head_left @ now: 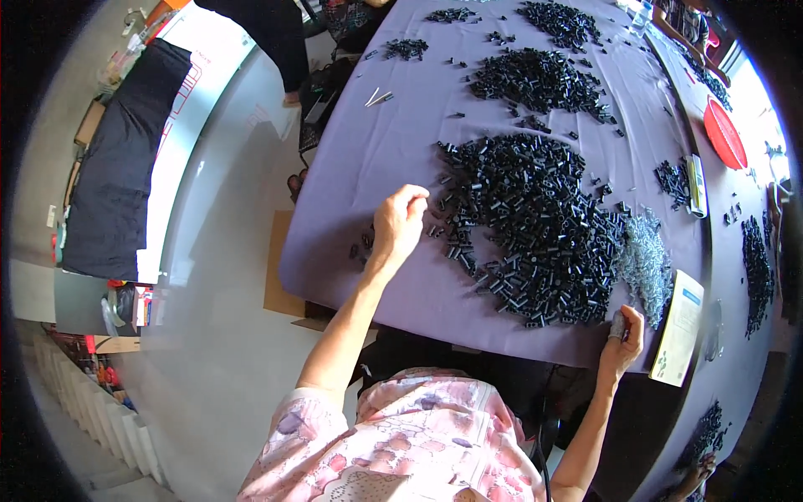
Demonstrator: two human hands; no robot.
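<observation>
A large heap of small black cylindrical pieces lies on the purple cloth. At its left edge is my left hand, fingers pinched together; whatever they hold, if anything, is hidden. Below that hand a few dark pieces lie loose. To the right, a pile of small clear or silvery pieces touches the black heap. My right hand is at the table's near edge, just below that pile, with curled fingers. Something greyish shows at its thumb side, too small to tell whether it is a wrapping or a held piece.
More black heaps lie farther up the purple-covered table. A booklet lies right of my right hand, and a red basket stands beyond. Other people are at the far right. A cardboard box is below the table's left edge.
</observation>
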